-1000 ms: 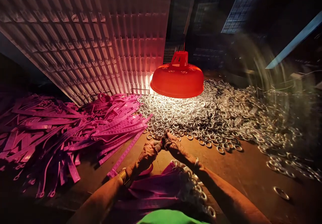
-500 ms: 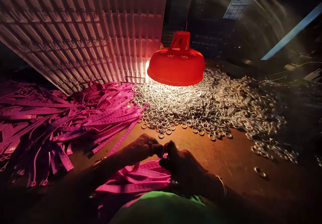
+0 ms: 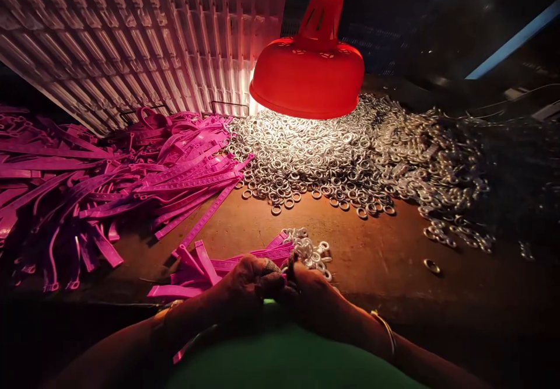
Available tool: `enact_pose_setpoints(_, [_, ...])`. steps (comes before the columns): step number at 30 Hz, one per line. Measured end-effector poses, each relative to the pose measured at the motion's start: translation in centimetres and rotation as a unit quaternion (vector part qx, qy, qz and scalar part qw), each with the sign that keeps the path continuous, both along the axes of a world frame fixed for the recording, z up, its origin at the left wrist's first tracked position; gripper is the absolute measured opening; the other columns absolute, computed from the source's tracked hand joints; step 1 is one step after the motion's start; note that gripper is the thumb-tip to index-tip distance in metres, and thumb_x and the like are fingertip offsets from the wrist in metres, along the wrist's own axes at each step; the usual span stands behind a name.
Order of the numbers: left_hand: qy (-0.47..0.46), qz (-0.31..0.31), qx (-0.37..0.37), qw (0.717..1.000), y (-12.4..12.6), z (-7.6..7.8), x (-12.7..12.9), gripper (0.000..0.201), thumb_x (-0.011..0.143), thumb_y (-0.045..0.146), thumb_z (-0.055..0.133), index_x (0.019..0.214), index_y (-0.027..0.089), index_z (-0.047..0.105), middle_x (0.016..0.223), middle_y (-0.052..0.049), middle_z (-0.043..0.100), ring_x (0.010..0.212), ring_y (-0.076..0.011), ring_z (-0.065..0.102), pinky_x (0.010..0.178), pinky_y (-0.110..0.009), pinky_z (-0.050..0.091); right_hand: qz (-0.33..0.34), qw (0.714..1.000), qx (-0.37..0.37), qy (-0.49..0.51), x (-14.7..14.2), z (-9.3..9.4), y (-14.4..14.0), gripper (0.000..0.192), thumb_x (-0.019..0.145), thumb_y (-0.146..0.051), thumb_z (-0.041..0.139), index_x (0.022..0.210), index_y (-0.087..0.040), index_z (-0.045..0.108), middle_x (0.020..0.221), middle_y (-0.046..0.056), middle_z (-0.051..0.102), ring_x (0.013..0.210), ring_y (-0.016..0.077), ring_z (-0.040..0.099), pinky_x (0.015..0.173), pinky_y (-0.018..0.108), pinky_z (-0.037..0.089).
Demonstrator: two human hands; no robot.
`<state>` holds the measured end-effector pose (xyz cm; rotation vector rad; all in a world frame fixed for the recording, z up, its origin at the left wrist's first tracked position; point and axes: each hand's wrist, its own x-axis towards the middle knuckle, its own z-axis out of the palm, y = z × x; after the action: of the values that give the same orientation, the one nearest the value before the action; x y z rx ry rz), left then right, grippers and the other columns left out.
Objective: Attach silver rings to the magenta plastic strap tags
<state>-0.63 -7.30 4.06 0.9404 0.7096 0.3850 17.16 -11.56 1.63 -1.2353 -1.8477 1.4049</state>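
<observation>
**Two hands pinch together over a bundle of pink straps under a red lamp**

The left hand and the right hand meet at the near edge of the brown work surface, fingertips touching each other just above a green garment. Both hands have their fingers curled in tight around something small at the point where they meet; a trace of pink shows between them, but what exactly each hand grips is too dark and small to tell. A thin bangle sits on the right wrist.

Just beyond the hands lies a bundle of pink straps, fanned out to the left, with a small cluster of metal rings at its right end, touching the strap ends.

Farther back, a large heap of metal rings spreads across the surface beneath a hanging red lamp shade, brightly lit directly under it and dimmer to the right. A big loose pile of pink straps covers the left side. Behind it leans a ribbed plastic panel. One single ring lies apart on the right.
</observation>
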Motion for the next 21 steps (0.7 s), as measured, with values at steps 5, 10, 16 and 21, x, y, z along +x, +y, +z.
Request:
enact_pose_setpoints(5, [-0.013,-0.012,-0.128,0.992,-0.3,-1.6,0.1,0.043,0.073,0.050,0.070,0.060,0.012,0.053,0.059,0.000,0.050,0.051,-0.0074,0.044,0.049,-0.021,0.031,0.077,0.994,-0.065,-0.050,0.1,1.3,1.0,0.015,0.078,-0.015,0.050,0.083,-0.017,0.037,0.069,0.000,0.053,0.054,0.0088,0.042,0.045,0.019,0.026])
enact_pose_setpoints(10, [0.044,-0.029,-0.027,0.998,0.6,-1.3,0.0,0.045,0.075,0.055,0.063,0.062,0.014,0.052,0.059,0.001,0.047,0.054,-0.0089,0.042,0.051,-0.022,0.032,0.081,0.990,-0.015,-0.114,0.1,2.6,2.2,0.010,0.080,-0.013,0.053,0.083,-0.015,0.044,0.068,-0.001,0.054,0.054,0.0083,0.045,0.045,0.019,0.025])
enact_pose_setpoints(16, [0.164,-0.005,0.252,0.954,1.9,-3.2,0.2,0.044,0.081,0.055,0.052,0.059,0.018,0.060,0.061,-0.001,0.051,0.058,-0.0141,0.047,0.057,-0.025,0.041,0.030,0.980,0.113,-0.162,2.3,1.5,3.5,0.018,0.082,-0.028,0.066,0.090,-0.018,0.053,0.073,-0.002,0.054,0.059,0.0113,0.049,0.047,0.019,0.034])
enact_pose_setpoints(21, [0.194,0.070,0.374,0.904,0.6,-5.0,1.4,0.036,0.081,0.056,0.053,0.069,0.028,0.070,0.063,-0.001,0.057,0.062,-0.0171,0.053,0.057,-0.024,0.043,-0.243,0.922,0.151,-0.260,9.9,0.7,4.5,0.018,0.095,-0.033,0.045,0.097,-0.017,0.055,0.080,0.004,0.054,0.069,0.0157,0.053,0.064,0.025,0.047])
